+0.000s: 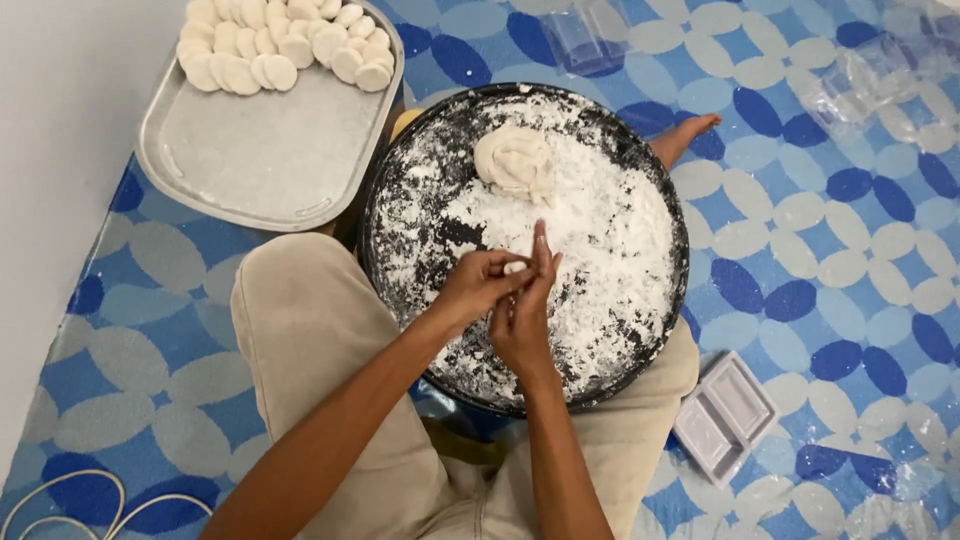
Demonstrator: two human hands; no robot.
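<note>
A floor mat patterned with blue and pale grey ovals [840,250] covers the floor, and a plain white wall [60,150] runs along the left. The person sits on the mat in beige trousers [310,320], one bare foot [685,135] showing at the far right of a round black tray dusted with white flour [640,330] that rests across the lap. On the far part of that tray lies a soft lump of pale dough [516,162], roughly round with no clear long axis. Over the near middle of the tray, the left hand [478,285] and right hand [523,318] meet, fingers closed narrowly on a small white piece of dough [514,267]; it is too small and covered to tell which way it points. At the far left a rectangular metal tray [262,150] carries flat white dough discs [285,42] heaped at its far end. A white plastic moulded tray [725,412] lies at the near right.
</note>
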